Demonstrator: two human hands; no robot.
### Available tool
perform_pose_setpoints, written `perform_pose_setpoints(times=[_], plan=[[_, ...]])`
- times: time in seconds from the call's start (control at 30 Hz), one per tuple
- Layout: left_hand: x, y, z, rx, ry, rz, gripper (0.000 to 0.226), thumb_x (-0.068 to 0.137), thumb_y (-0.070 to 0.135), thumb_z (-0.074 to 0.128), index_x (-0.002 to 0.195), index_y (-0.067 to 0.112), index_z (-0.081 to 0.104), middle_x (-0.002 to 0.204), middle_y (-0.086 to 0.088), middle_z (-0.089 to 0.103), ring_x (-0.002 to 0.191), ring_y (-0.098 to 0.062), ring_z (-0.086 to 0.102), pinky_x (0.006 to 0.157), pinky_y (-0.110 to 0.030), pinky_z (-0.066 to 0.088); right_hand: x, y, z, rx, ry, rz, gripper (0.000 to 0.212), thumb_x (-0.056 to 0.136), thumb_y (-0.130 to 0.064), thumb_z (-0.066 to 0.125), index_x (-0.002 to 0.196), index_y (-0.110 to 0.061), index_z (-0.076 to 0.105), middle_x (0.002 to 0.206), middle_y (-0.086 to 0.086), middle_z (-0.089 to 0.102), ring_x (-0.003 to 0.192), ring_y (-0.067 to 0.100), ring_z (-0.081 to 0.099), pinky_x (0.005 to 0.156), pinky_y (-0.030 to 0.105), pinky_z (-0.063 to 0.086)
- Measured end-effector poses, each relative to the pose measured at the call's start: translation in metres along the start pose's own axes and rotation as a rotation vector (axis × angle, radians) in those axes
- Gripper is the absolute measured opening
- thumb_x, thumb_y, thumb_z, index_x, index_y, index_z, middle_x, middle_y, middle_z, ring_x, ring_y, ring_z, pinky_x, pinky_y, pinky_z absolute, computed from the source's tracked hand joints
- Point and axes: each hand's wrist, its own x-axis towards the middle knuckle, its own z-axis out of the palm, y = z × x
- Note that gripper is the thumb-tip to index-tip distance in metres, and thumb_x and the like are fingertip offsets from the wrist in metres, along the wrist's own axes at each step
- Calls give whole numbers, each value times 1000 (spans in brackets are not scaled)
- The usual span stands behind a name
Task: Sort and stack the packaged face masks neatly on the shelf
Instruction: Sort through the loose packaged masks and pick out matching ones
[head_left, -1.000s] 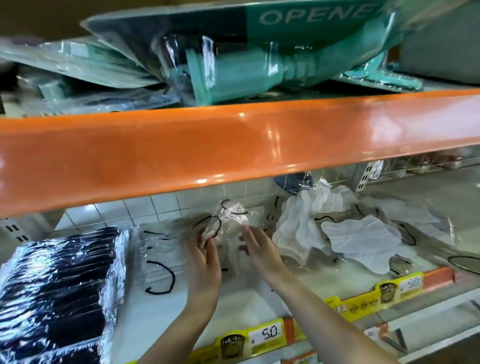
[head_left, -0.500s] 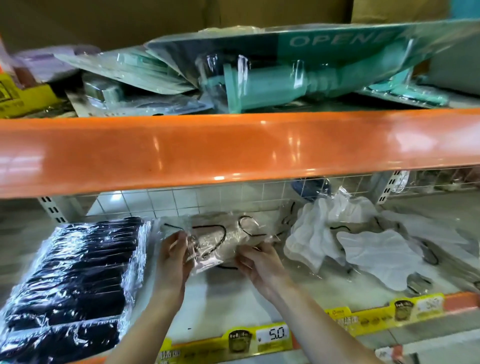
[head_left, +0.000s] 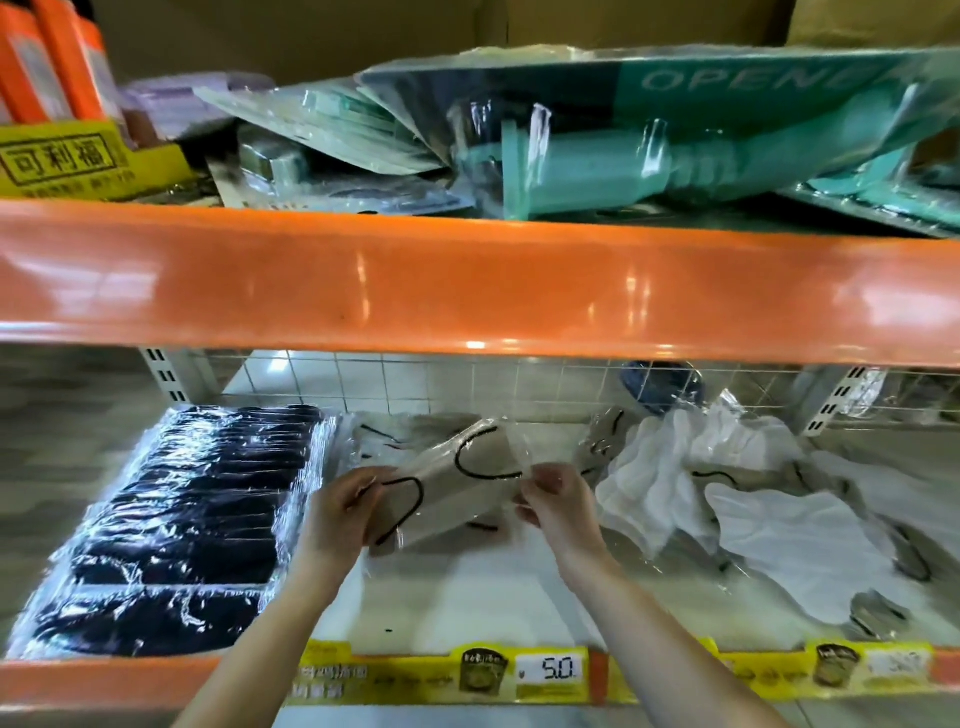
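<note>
Both hands are holding one clear-wrapped pale mask packet (head_left: 462, 483) with black ear loops, lifted just above the white shelf (head_left: 467, 603) in the gap between the two piles. The left hand (head_left: 348, 512) is gripping the packet's near-left end, fingers curled round the plastic, while the right hand (head_left: 558, 499) is pinching its right edge between thumb and fingertips. The packet is tilting, its far-right corner raised. To the left, a tidy stack of black masks (head_left: 176, 525) in shiny wrap is lying on the shelf. To the right, loose white masks (head_left: 748, 509) in crumpled wrap are sprawling in a heap. A yellow price strip (head_left: 550, 670) is running along the shelf's front edge, and an orange beam (head_left: 467, 291) is crossing overhead.
</note>
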Motion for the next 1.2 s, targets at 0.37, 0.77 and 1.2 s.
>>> perform_pose_setpoints(times=[0.37, 0.77, 1.2], plan=[[21, -1, -11, 73, -155, -198, 12, 91, 3, 60, 87, 12, 67, 53, 6, 51, 42, -4, 41, 41, -15, 33, 3, 44, -3, -1296, -331, -848, 53, 72, -26, 72, 123, -26, 56, 129, -7, 59, 121, 15, 52, 109, 29, 16], [-23, -39, 26, 1150, -269, 592, 52, 82, 42, 40, 116, 14, 67, 122, -4, 65, 115, -27, 61, 94, -39, 45, -3, 46, 17, -1294, -301, -660, 42, 68, -28, 56, 107, -23, 70, 118, -4, 66, 106, 15, 65, 94, 36, 48], [-12, -37, 2, 1190, -359, 369, 49, 80, 51, 38, 111, 29, 67, 121, 7, 65, 112, -15, 62, 85, -36, 53, -2, 30, 15, -1362, -441, -446, 71, 96, -55, 38, 152, -19, 13, 161, 4, -2, 146, 21, 2, 117, 34, 6]])
